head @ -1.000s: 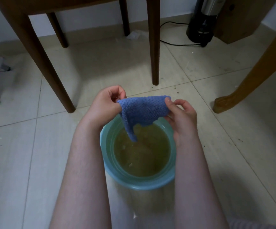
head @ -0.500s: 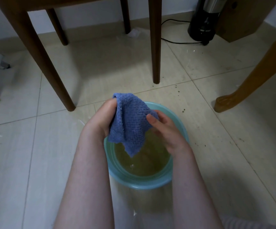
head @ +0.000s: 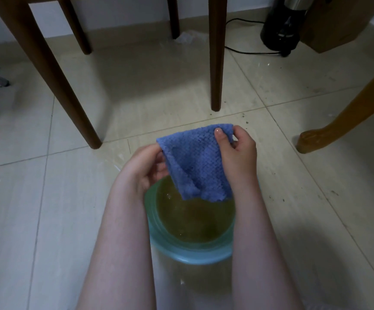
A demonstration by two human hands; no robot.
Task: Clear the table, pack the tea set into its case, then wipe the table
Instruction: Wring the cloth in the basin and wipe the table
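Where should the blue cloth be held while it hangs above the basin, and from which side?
By the two upper corners, one of the hands coming in from each side. The blue cloth hangs limp, its lower end drooping over the teal basin, so the top edge carries it. The left hand and right hand pinch there.

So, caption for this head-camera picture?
Left hand and right hand hold a blue textured cloth over a round teal plastic basin of yellowish water.

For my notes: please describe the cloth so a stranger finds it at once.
On the tiled floor, before the dark wooden legs, stands a teal basin of yellowish water. Above it, left hand and right hand hold the cloth: the only blue, waffle-textured thing.
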